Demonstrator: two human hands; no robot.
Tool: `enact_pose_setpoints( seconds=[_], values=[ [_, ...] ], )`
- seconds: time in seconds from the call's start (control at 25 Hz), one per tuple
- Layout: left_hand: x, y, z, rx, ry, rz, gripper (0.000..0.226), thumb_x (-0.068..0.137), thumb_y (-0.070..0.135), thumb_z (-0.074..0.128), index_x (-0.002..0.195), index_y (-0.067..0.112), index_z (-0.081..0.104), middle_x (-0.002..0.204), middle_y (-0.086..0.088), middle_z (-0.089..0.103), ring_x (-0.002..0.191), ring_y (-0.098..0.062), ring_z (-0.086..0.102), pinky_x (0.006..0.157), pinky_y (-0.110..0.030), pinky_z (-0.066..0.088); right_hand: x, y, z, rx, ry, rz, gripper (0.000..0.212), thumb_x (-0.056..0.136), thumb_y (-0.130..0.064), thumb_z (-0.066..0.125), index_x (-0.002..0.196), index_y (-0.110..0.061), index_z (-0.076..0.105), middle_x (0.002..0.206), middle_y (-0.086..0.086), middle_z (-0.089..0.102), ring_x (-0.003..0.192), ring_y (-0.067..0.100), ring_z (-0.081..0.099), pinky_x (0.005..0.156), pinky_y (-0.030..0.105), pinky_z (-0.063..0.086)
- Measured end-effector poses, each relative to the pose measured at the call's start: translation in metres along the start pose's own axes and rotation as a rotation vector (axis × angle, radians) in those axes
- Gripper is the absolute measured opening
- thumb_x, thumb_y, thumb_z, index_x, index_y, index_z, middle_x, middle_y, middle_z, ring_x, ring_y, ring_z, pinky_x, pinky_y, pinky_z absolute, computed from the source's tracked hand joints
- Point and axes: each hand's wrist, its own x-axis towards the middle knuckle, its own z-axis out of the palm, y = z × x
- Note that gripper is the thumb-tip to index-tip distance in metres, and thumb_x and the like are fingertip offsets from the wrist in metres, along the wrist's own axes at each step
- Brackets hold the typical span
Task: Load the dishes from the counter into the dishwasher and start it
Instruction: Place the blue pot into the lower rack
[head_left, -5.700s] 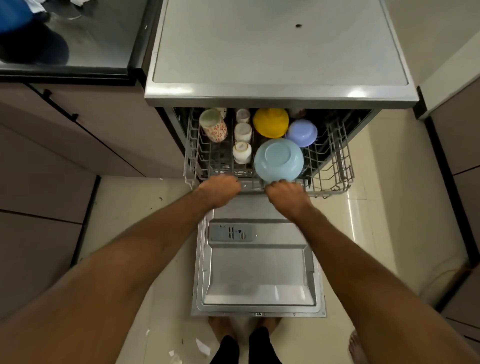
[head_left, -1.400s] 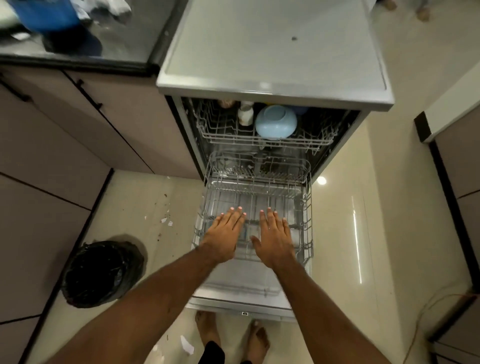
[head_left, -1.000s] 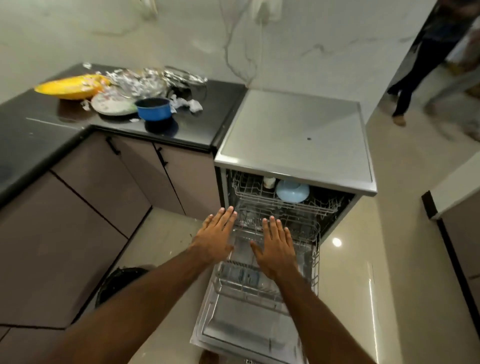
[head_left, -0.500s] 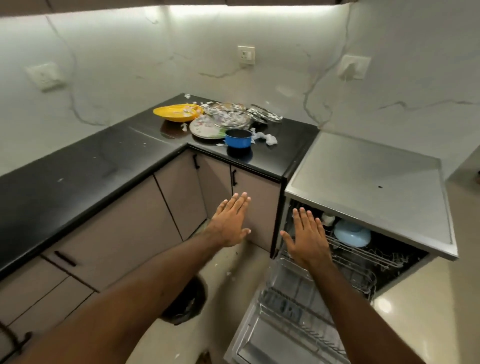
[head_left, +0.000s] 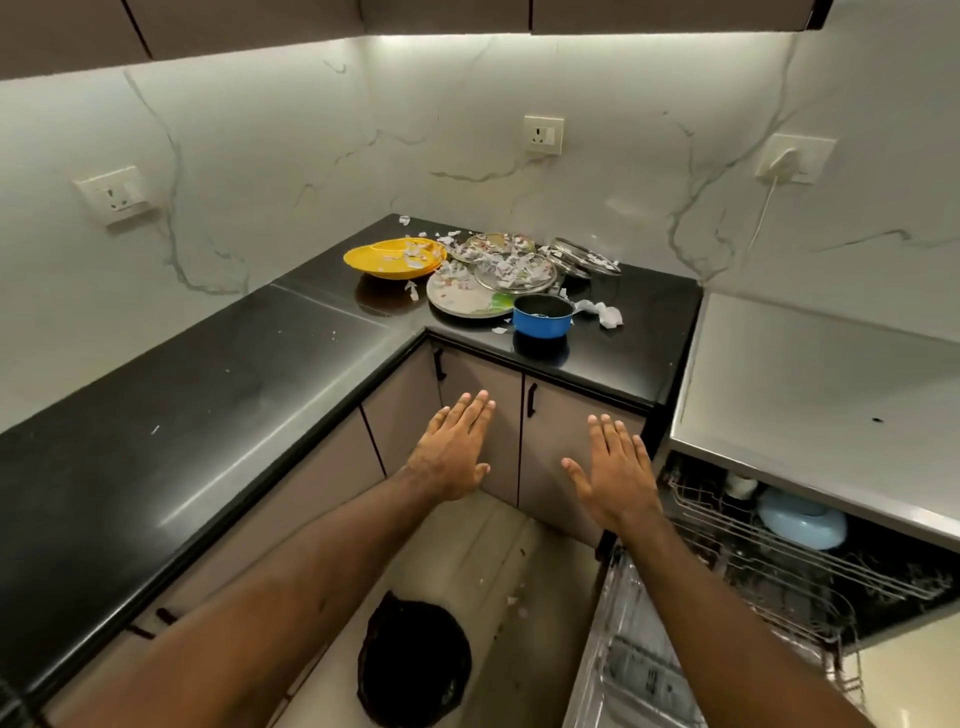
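**Q:** How are the two hands shown?

**A:** The left hand (head_left: 451, 457) and the right hand (head_left: 613, 470) are held out palm down in the air, before the cabinet doors (head_left: 566, 452) under the black counter (head_left: 208, 415). Nothing is held by either. The left fingers (head_left: 470, 415) are kept straight and pressed close together, with the thumb set apart. The right fingers (head_left: 608, 439) are straight and slightly spread, with the thumb likewise out.

**Q:** Where are the dishes located?

**A:** A cluster is seen at the far corner of the counter. A yellow plate (head_left: 392, 258) is placed at the left, with a patterned plate (head_left: 462, 299) just beside it. A glass dish (head_left: 511, 270) strewn with paper scraps is laid partly over the patterned plate, and a steel lid (head_left: 584, 255) is set behind. A blue pot (head_left: 543, 315) is stood nearest the front edge, with a crumpled paper (head_left: 602, 313) just to its right. All are well apart from both hands.

**Q:** And the dishwasher?

**A:** The dishwasher (head_left: 805, 384) is shown at the right with its door lowered. The lower rack (head_left: 639, 670) is drawn out, and its contents cannot be told through the blur. In the upper rack (head_left: 753, 540) an upturned light blue bowl (head_left: 802, 525) is seated, with a white cup (head_left: 742, 486) just to its left.

**Q:** What else is marked?

**A:** A black bin (head_left: 413, 662) is stood on the floor between the forearms. A plug (head_left: 789, 158) with a white cord is seated in the rightmost wall socket.
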Motion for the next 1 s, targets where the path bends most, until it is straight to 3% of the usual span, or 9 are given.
enact_pose_setpoints(
  seconds=[0.48, 0.72, 0.92, 1.0],
  values=[
    [0.102, -0.042, -0.026, 0.007, -0.014, 0.099, 0.097, 0.097, 0.04, 0.063, 0.165, 0.016, -0.002, 0.172, -0.004, -0.006, 0.159, -0.021, -0.006, 0.125, -0.04, -0.001, 0.085, 0.002, -0.017, -0.055, 0.016, 0.047, 0.083, 0.104, -0.063, 0.035, 0.167, -0.017, 0.005, 0.175, 0.006, 0.009, 0.162, 0.022, 0.002, 0.131, 0.043, 0.001],
    [0.192, -0.055, -0.04, 0.033, -0.059, 0.086, 0.094, 0.096, 0.041, 0.065, 0.165, 0.017, 0.005, 0.173, -0.006, 0.003, 0.159, -0.023, 0.002, 0.128, -0.043, 0.006, 0.177, 0.019, -0.013, -0.063, -0.027, 0.03, 0.082, 0.105, -0.061, 0.037, 0.167, -0.018, 0.007, 0.174, 0.005, 0.012, 0.161, 0.022, 0.006, 0.131, 0.044, 0.004],
    [0.282, -0.067, -0.047, 0.074, -0.156, 0.061, 0.095, 0.095, 0.042, 0.066, 0.165, 0.017, 0.006, 0.173, -0.006, 0.005, 0.159, -0.024, 0.006, 0.128, -0.044, 0.011, 0.276, 0.033, -0.019, -0.009, -0.092, 0.011, 0.087, 0.103, -0.055, 0.051, 0.167, -0.02, 0.006, 0.173, 0.006, 0.018, 0.16, 0.023, 0.016, 0.131, 0.043, 0.013],
    [0.312, -0.07, -0.049, 0.048, -0.182, 0.042, 0.096, 0.095, 0.043, 0.066, 0.165, 0.016, 0.008, 0.172, -0.007, 0.008, 0.158, -0.025, 0.011, 0.128, -0.044, 0.017, 0.307, 0.035, -0.02, 0.015, -0.146, 0.012, 0.092, 0.099, -0.055, 0.058, 0.167, -0.022, 0.006, 0.17, 0.009, 0.026, 0.156, 0.027, 0.027, 0.128, 0.045, 0.023]
  ],
)
